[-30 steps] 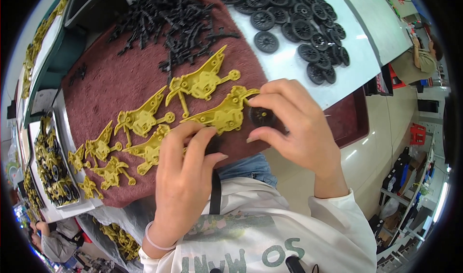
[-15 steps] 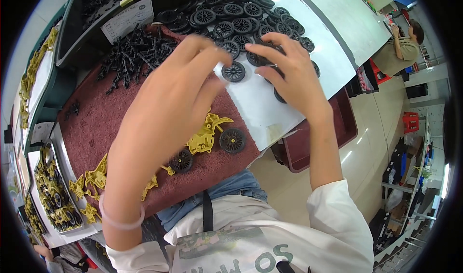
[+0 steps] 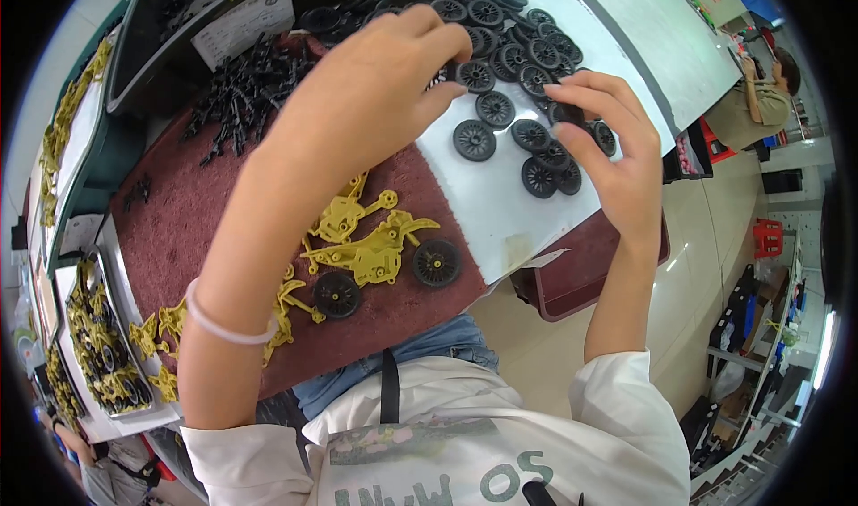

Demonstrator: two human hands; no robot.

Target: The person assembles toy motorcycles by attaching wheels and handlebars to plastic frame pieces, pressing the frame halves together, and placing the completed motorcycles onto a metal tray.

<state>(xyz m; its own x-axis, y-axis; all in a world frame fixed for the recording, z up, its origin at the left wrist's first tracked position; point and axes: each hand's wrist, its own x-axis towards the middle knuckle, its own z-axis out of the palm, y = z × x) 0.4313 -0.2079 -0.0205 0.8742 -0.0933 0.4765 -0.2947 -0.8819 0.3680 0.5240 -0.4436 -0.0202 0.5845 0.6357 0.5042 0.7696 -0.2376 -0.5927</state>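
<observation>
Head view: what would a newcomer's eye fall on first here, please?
Probably the person's left hand and right hand, both at the pile of black wheels on the white table. Next may come the yellow frame with a black wheel near each end, lying on the dark red cloth closer to the body.

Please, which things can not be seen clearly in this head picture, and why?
In the head view:
Left hand: whether it holds any black wheels; its own back hides the palm.
Right hand: whether it grips or only touches the dark wheel; its fingers partly cover this.
Yellow frames: some parts are behind the left forearm.
Black box: its far end is cut off by the top edge.
</observation>
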